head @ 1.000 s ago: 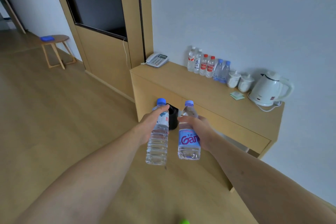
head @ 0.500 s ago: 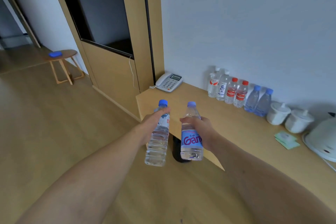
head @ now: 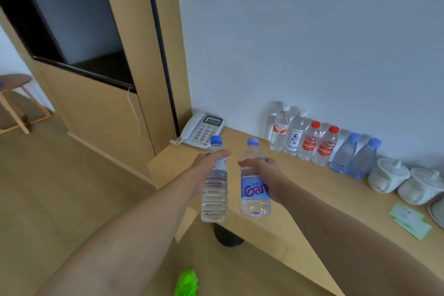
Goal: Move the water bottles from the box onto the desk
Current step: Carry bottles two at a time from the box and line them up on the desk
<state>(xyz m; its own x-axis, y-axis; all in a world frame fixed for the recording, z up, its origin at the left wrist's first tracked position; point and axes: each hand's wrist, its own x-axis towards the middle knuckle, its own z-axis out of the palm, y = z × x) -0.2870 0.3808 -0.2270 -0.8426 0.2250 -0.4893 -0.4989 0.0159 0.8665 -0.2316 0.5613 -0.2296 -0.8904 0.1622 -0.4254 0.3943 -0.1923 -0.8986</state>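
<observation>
Soft daylight, slight blur (warped edges)

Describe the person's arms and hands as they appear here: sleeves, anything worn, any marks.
Both forearms are bare all the way to the frame's lower edge; no sleeves show. No watch, bracelet or glove is visible on the left hand or the right hand, and I cannot make out rings. A small dark spot sits on the right forearm.
</observation>
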